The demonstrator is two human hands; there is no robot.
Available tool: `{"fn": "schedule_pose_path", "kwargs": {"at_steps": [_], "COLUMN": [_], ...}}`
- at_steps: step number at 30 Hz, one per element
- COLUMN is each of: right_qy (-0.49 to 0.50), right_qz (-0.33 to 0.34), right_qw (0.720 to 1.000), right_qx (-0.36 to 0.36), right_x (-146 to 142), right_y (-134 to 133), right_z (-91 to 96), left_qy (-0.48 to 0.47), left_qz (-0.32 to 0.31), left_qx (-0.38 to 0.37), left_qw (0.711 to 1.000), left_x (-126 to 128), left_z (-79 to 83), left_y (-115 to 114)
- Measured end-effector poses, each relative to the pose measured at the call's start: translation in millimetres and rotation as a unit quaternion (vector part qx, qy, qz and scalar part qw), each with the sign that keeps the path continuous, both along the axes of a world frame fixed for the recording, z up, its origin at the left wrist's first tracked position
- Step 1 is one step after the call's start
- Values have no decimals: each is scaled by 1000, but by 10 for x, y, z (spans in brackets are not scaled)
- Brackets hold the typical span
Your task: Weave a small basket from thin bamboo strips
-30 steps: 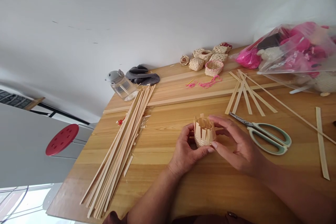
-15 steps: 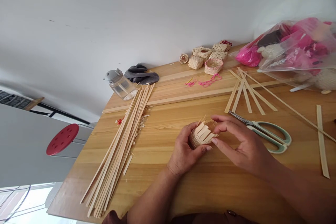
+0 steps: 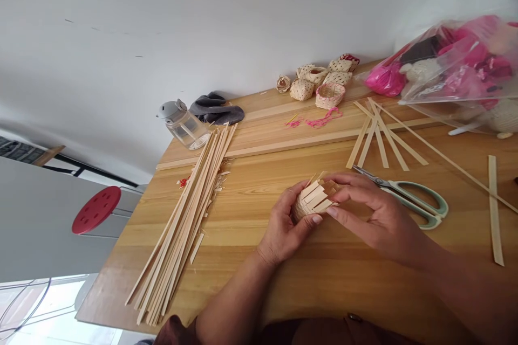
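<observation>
A small woven basket [image 3: 313,199] of pale flat strips is held above the table, tipped with its rim to the right and several strip ends sticking up. My left hand [image 3: 285,226] is wrapped round its left side and base, thumb along the near side. At the rim, my right hand [image 3: 372,213] is closed on the strip ends, thumb outside and fingers at the opening. Its fingertips are partly hidden there. Just behind the right hand lie scissors [image 3: 421,199] with pale green handles.
Long flat strips [image 3: 184,226] lie in a bundle on the left. Shorter strips [image 3: 378,137] are fanned behind the scissors. Along the wall stand small woven baskets [image 3: 329,96], a bottle [image 3: 186,126], a dark cloth [image 3: 218,110] and a plastic bag [image 3: 457,64] with pink contents.
My right hand has moved slightly left, its fingers closing in at the basket's rim. The left hand keeps its hold on the basket. The whole view has shifted a little.
</observation>
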State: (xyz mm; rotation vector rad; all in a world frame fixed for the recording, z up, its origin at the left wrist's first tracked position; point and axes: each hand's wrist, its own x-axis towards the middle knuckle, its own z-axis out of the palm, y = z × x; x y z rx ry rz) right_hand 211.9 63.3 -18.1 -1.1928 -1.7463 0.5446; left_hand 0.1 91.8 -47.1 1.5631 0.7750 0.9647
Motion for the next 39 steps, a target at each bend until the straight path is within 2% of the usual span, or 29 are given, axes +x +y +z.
{"fn": "schedule_pose_path", "kwargs": {"at_steps": [4, 14, 16, 19, 20, 22, 25, 29, 34, 39], "right_qy": [26, -1, 6, 76, 100, 116, 68, 24, 32, 17], "right_qz": [1, 7, 6, 8, 11, 21, 35, 24, 13, 16], "right_qw": [999, 998, 997, 993, 990, 988, 994, 998, 998, 999], "right_qx": [-46, -65, -73, -92, -97, -101, -83, -52, -61, -37], "right_x": [8, -6, 0, 11, 12, 10, -7, -43, -79, -86], "right_y": [10, -25, -23, -8, -3, 2, -6, -39, -65, -71], "right_z": [16, 76, 66, 63, 68, 83, 108, 122, 130, 137], "left_qy": [-6, -33, -60, -110, -118, -119, -91, -49, -70, -69], "left_qz": [-10, 25, 53, 109, 102, 40, -27, -17, 13, 19], "left_qx": [-9, -67, -88, -97, -96, -104, -119, -90, -94, -91], "left_qw": [1000, 997, 993, 983, 983, 987, 988, 995, 993, 993], "left_x": [-2, 67, 80, 88, 89, 88, 86, 94, 124, 138], "left_z": [20, -2, -8, -6, 0, 19, 58, 83, 52, 42], "left_y": [0, -64, -45, -5, 1, -6, -44, -76, -87, -111]}}
